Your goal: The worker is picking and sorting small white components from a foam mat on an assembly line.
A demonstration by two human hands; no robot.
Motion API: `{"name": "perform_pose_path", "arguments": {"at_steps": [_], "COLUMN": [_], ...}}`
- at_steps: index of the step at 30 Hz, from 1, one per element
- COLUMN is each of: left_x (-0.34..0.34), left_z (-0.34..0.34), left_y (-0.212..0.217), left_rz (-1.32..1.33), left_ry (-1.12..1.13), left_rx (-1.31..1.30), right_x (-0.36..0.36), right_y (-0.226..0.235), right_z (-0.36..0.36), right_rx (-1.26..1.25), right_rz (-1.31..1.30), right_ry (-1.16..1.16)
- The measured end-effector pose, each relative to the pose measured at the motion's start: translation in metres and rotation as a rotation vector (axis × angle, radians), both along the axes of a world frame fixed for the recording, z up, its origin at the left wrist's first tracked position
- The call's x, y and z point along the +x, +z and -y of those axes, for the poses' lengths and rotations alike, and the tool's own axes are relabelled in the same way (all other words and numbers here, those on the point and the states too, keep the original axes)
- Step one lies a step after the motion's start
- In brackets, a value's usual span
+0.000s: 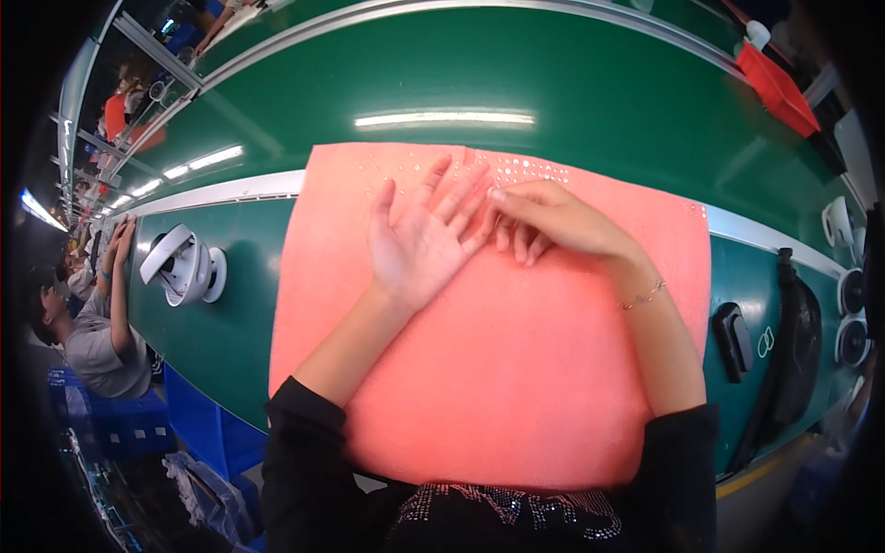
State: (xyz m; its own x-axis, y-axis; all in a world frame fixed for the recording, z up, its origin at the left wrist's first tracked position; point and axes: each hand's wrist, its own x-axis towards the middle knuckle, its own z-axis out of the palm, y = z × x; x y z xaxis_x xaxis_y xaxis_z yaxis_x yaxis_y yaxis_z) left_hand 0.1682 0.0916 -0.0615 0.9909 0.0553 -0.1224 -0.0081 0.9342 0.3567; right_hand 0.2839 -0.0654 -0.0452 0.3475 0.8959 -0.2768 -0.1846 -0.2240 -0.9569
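A pink cloth or mat (479, 369) is spread in front of me across the green work surface. Small shiny clear dots (530, 168) run in rows along its far edge, with more scattered to the left. Above the cloth, my left hand (419, 241) is turned palm up, open, its fingers apart. My right hand (562, 219) comes in from the right, thumb and forefinger pressed together at the fingertips of the left hand. Whatever may be between them is hidden or too small to make out. A thin bracelet (643, 297) circles my right wrist.
A white rounded device (184, 265) stands on the left. Right of the cloth lie a dark case (733, 341), pale rings (765, 343) and a black bag (784, 341). A red tray (776, 90) is at far right. Another person (106, 323) sits on the left.
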Motion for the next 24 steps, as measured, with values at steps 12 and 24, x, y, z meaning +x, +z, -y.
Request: {"name": "perform_pose_path", "arguments": {"at_steps": [12, 24], "left_x": [-0.004, -0.006], "left_z": [-0.003, -0.009], "left_y": [-0.001, -0.014], "left_rz": [-0.028, 0.024], "left_ry": [0.013, -0.015], "left_rx": [0.094, 0.1], "right_x": [-0.031, -0.055], "right_y": [-0.017, -0.024], "right_z": [-0.022, -0.025], "right_rx": [0.124, 0.385], "right_rz": [0.756, 1.046], "right_ry": [-0.211, 0.007]}}
